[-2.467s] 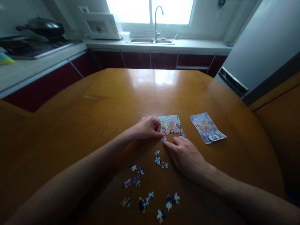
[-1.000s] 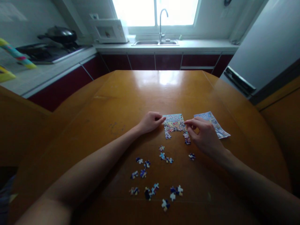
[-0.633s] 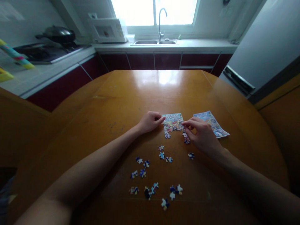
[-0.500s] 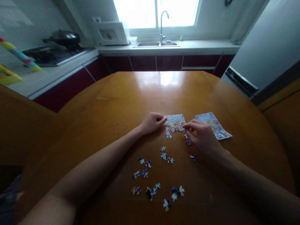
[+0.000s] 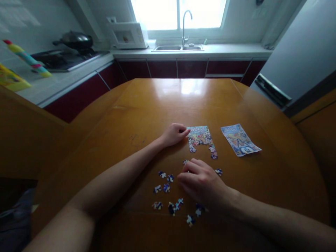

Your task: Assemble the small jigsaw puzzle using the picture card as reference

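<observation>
A partly assembled jigsaw puzzle lies flat on the table, with a gap in its near edge between two legs of joined pieces. My left hand rests at the puzzle's upper left edge, fingers curled loosely, thumb touching its border. Lower down, my right hand hovers over loose pieces, its thumb and forefinger bent and apart. Part of a piece shows between them; others beneath are hidden. Several loose puzzle pieces lie left of that hand, and more lie nearer me. One piece sits to its right.
A printed picture sheet lies right of the puzzle on the wooden table. Beyond the table are a counter with a sink, a white microwave and a stove with a black wok. A fridge stands at right.
My right hand has moved from the puzzle's right edge down and left over the loose pieces, uncovering the sheet and the puzzle's right leg. The left hand stays at the puzzle; the view shifts slightly.
</observation>
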Demonstrator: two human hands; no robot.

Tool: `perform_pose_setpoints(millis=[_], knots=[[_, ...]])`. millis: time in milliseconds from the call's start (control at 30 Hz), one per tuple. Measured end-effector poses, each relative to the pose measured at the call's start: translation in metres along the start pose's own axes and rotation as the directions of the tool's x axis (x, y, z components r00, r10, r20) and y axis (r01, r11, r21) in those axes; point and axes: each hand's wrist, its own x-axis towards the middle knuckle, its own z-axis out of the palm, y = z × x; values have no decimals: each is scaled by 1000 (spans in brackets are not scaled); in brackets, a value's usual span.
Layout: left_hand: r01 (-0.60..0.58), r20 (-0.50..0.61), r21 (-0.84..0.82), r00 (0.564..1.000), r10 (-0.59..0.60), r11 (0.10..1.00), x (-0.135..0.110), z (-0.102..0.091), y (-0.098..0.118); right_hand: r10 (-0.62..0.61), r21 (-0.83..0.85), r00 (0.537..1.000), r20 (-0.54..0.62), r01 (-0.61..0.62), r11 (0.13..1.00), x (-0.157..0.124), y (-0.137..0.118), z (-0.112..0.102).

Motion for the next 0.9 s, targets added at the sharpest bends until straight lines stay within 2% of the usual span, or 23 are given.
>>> perform_pose_setpoints(millis=[100, 200, 433, 900], knots=[[5, 2, -5, 1000, -5, 1000, 0, 0, 0, 10, -16, 1000, -2, -10, 1000, 3, -2, 2], [1, -9, 4, 1000, -1, 1000, 0, 1, 0, 78, -4, 995, -62, -78, 997, 9, 4, -6], [-11, -23, 16, 1000, 11, 1000, 1, 5, -5, 141, 32, 979, -150, -138, 990, 16, 14, -24], [-25, -1, 35, 1000, 25, 999, 1, 3, -3, 129, 8, 989, -76, -129, 992, 13, 14, -17]])
